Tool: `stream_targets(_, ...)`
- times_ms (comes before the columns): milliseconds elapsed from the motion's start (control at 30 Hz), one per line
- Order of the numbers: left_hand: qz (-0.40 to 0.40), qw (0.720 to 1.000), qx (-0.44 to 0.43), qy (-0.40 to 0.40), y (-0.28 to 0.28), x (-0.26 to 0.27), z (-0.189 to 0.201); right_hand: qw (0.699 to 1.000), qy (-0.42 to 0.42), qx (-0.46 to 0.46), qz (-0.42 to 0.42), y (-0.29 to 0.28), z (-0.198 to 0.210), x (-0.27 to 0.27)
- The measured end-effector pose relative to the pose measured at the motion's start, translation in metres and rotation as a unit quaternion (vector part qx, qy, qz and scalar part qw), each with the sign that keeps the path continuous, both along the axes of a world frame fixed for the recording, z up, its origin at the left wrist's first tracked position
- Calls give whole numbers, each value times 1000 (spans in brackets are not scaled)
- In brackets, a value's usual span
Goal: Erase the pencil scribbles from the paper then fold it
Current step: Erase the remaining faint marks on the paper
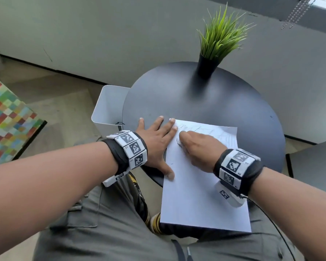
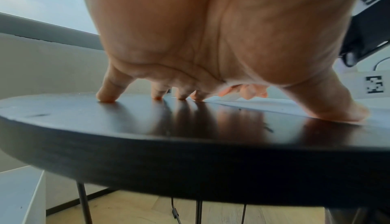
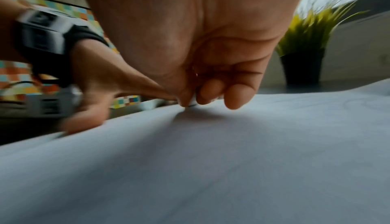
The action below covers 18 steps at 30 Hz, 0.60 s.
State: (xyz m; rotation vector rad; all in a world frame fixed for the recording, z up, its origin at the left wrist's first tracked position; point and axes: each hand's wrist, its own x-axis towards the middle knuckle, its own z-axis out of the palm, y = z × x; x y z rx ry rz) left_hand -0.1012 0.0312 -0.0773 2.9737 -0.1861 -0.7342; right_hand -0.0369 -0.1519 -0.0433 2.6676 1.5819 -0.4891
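1. Round dark table (image 1: 205, 102), potted grass plant (image 1: 217, 44) at the far side, white bin (image 1: 109, 108) by the left edge.
2. Paper (image 1: 200, 194) overhangs the near rim; faint pencil scribbles (image 1: 220, 134) remain at its far end.
3. Left hand (image 1: 156, 140) spread flat, thumb and fingertips pinning the left margin.
4. Right hand (image 1: 198, 147) pinches a small white eraser (image 3: 192, 102) against the sheet.
5. Advice: short strokes away from the pinning hand, light pressure, so the sheet neither buckles nor tears.
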Motion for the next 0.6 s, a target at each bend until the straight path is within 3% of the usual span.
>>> stream_targets(133, 0, 1000, 1, 10, -1, 0, 1, 994, 21, -53, 93, -7, 0, -27)
stream_targets(267, -1, 1000, -6, 0, 2, -1, -1, 999, -24, -1, -26, 3, 2, 9)
stream_targets(433, 4, 1000, -2, 5, 0, 1, -2, 993, 44, -52, 98, -5, 3, -38)
stream_targets(567, -3, 1000, -4, 1, 2, 0, -2, 999, -11, -6, -50, 0, 2, 9)
stream_targets(600, -3, 1000, -4, 0, 2, 0, -2, 999, -18, 3, -49, -1, 0, 9)
